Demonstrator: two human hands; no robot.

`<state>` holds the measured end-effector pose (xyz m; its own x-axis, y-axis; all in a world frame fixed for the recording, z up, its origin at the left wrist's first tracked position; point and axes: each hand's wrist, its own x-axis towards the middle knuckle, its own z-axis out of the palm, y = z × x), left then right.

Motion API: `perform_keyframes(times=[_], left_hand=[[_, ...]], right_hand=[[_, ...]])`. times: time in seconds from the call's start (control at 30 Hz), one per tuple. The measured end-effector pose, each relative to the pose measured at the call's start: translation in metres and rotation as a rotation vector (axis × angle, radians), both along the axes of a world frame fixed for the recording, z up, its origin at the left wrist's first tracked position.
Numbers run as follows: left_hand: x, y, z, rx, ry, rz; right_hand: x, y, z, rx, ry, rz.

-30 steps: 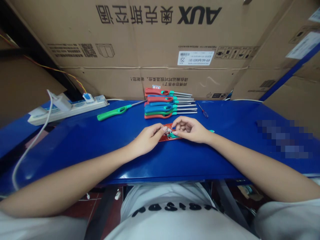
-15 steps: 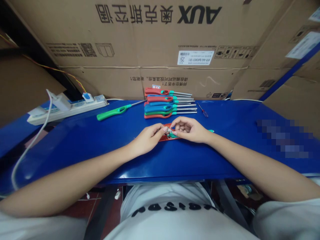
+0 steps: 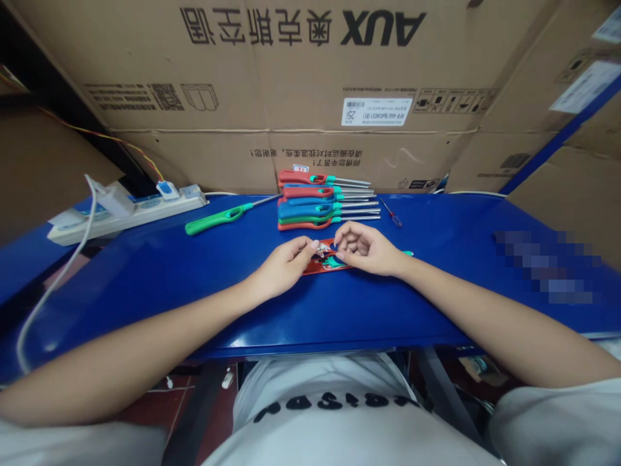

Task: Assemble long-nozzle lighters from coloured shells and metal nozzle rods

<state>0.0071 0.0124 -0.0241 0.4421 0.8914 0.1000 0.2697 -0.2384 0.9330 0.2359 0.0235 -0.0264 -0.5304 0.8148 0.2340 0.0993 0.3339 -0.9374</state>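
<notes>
An opened red lighter casing (image 3: 315,266) lies on the blue table, with a turquoise trigger part (image 3: 334,261) and a thin pale tube showing inside. My left hand (image 3: 286,266) is closed in a pinch on a small whitish lighter part (image 3: 322,249) just above the casing's left portion. At the casing's right side, my right hand (image 3: 369,250) has its fingers curled, thumb tip by the turquoise part. What those fingers grip, if anything, is hidden. A turquoise tip (image 3: 407,253) sticks out beyond my right wrist.
Several finished-looking stick lighters (image 3: 310,210) are stacked behind my hands. A green lighter (image 3: 218,221) lies to their left, a small screwdriver (image 3: 392,213) to their right. A power strip (image 3: 140,210) with cables stands at left. A large cardboard box (image 3: 242,84) walls off the back.
My left hand has drawn slightly left and up with the whitish part, away from my right fingers. More of the casing's inside now shows between my hands.
</notes>
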Motion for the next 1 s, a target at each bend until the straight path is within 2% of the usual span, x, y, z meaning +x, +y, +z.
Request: perform_keyframes(times=[0.17,0.37,0.6,1.0], left_hand=[[0.0010,0.0045,-0.0029,-0.141,-0.111,-0.001],[0.0023,0.0018,0.0035,-0.259,-0.166,-0.001],[0.0003,0.0000,0.0032,-0.102,-0.045,-0.020],[-0.0012,-0.0012,0.0046,-0.063,0.001,-0.052]], right_hand=[[0.0016,-0.0010,0.0017,-0.135,-0.044,0.075],[0.0005,0.0010,-0.0025,-0.123,-0.026,0.069],[-0.0008,0.0033,0.0008,0.149,-0.073,-0.005],[-0.0001,0.0040,-0.0006,0.108,-0.070,-0.005]])
